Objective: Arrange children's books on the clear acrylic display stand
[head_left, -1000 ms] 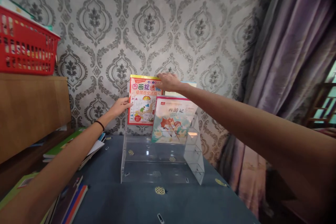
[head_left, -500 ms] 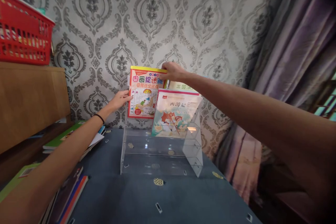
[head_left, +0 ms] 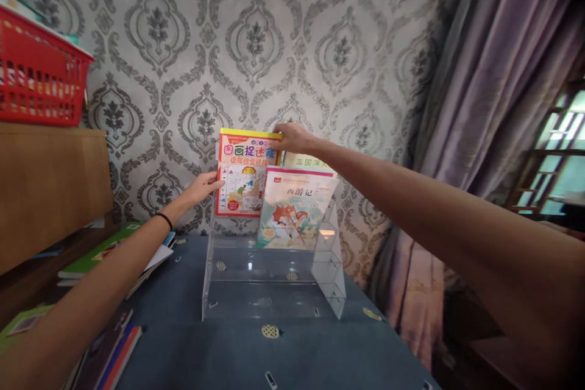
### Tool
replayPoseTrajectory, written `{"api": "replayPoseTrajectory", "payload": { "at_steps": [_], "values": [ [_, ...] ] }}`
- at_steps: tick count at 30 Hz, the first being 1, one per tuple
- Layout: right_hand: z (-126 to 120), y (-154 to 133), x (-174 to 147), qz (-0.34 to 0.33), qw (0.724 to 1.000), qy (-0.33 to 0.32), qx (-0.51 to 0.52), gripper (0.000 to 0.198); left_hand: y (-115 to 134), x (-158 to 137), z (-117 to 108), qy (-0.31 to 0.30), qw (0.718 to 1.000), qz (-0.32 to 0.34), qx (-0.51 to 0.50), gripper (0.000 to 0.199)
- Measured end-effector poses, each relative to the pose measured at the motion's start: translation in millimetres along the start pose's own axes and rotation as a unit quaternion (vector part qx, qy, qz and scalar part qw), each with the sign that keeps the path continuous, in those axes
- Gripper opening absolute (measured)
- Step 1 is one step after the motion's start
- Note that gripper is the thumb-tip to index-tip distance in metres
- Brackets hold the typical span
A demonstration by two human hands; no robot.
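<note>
A red-bordered picture book with a yellow top edge (head_left: pixel 244 180) stands upright in the upper left of a clear acrylic book rack (head_left: pixel 274 298). My left hand (head_left: pixel 204 187) grips its left edge, thumb in front. My right hand (head_left: pixel 295 137) is closed over its top right corner. Just right of it, one tier lower, leans a pale book with a pink top edge (head_left: pixel 297 207), overlapping the red book's lower right. Behind that, the top of a cream-green book (head_left: pixel 307 161) shows, partly covered by my right forearm.
Stacked books (head_left: pixel 98 253) lie on the table's left side, with more books (head_left: pixel 107 353) nearer me. A red plastic basket (head_left: pixel 43 73) sits on a wooden cabinet (head_left: pixel 50 189) at left. Patterned wallpaper backs the dark blue tablecloth (head_left: pixel 219 353); a purple curtain (head_left: pixel 475 103) hangs at right.
My view has tilted up slightly and turned a little right, so everything sits lower and further left. Both hands keep their hold on the red book, which stays in place on the rack.
</note>
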State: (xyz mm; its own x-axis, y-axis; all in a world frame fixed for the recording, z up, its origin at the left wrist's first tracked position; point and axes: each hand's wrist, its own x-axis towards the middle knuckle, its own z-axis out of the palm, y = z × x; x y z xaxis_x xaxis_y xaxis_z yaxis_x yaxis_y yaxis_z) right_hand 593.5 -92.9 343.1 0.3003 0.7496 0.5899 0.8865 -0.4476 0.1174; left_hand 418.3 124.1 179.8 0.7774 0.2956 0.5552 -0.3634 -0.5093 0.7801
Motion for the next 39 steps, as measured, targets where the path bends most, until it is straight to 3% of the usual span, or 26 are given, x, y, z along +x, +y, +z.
{"api": "replayPoseTrajectory", "payload": {
  "at_steps": [16,25,31,39],
  "values": [
    [-6,7,-2,0.009,0.999,-0.002,0.051,0.035,4,-3,-2,0.023,0.999,-0.022,0.017,0.072],
    [-23,38,-29,0.044,0.991,-0.017,0.128,0.054,6,-3,3,0.053,0.998,-0.018,-0.006,0.069],
    [-25,68,-52,0.038,0.992,-0.034,0.119,0.04,7,-2,10,0.058,0.997,-0.021,-0.036,0.079],
    [-20,73,-57,0.036,0.991,-0.027,0.128,0.035,9,-7,9,0.065,0.996,-0.042,-0.046,0.079]
  ]
}}
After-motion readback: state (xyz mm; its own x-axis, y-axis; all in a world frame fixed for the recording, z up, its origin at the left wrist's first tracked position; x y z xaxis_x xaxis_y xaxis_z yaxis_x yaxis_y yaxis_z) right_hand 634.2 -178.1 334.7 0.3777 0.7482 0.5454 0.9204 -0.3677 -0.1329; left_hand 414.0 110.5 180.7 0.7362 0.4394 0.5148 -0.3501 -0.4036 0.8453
